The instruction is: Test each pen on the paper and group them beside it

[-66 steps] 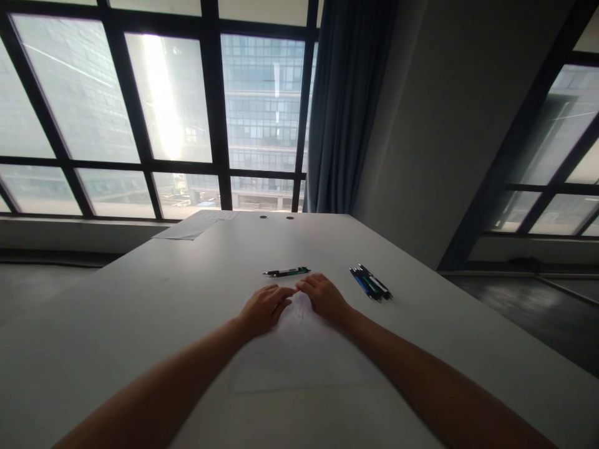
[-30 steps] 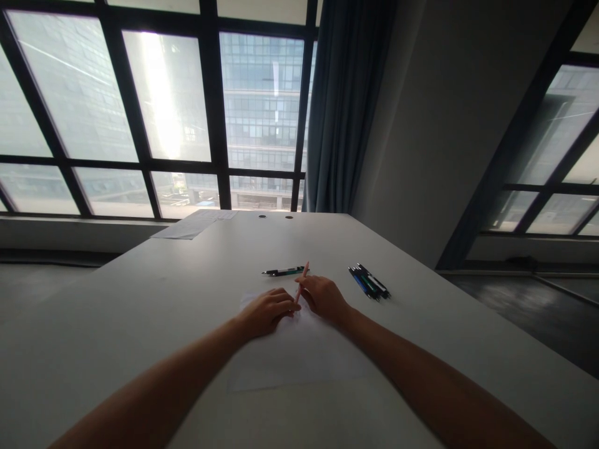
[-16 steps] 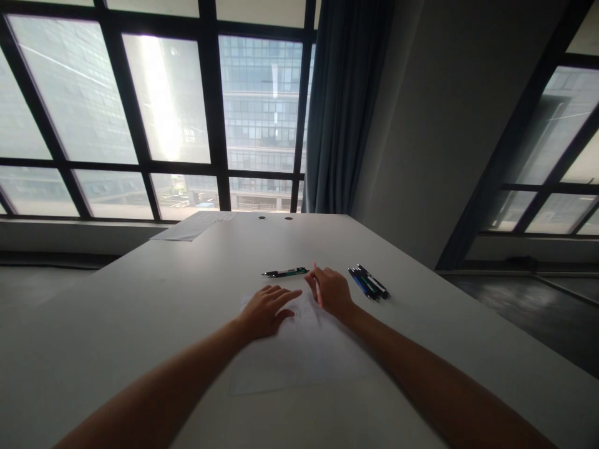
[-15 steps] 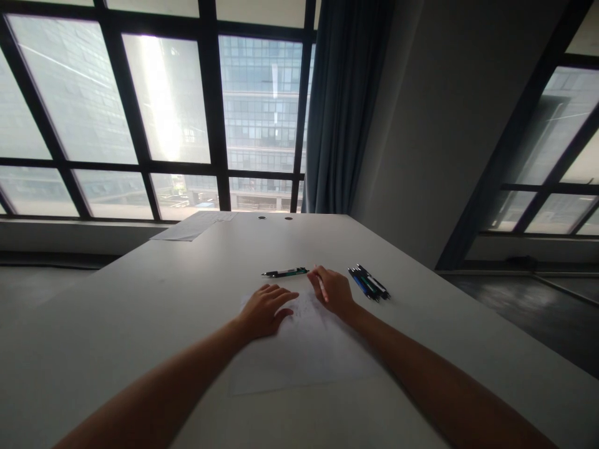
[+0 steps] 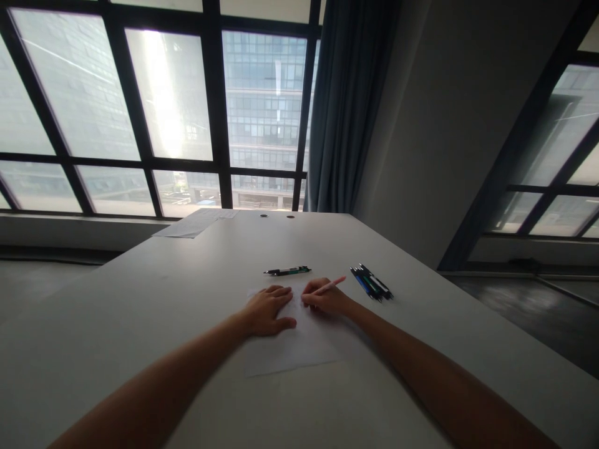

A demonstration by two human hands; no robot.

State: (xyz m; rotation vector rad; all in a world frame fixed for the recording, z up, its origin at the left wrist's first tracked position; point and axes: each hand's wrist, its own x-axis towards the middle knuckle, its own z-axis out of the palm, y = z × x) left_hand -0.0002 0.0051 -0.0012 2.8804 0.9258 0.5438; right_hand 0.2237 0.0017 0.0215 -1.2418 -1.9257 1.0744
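A sheet of paper (image 5: 294, 352) lies on the white table in front of me. My left hand (image 5: 269, 310) rests flat on its left part, fingers spread and thumb pointing right. My right hand (image 5: 322, 297) is closed around a pink pen (image 5: 333, 284) in a writing grip. The pen slants up to the right, and its tip, near the paper, is hidden by the fingers. Faint marks show on the sheet between the hands, too blurred to read. Just beyond the hands, dark pens (image 5: 287, 271) lie sideways on the table.
Right of my right hand lies a bunch of several pens (image 5: 372, 282), black, blue and green. More paper (image 5: 187, 226) lies at the table's far left edge. Two dark round spots mark the far end of the table (image 5: 318, 237). Windows and a curtain (image 5: 339, 125) stand behind.
My right hand has come down and nearer onto the paper, the pen now tilted to the right in it. The left hand lies flatter. The sheet has shifted slightly away from me.
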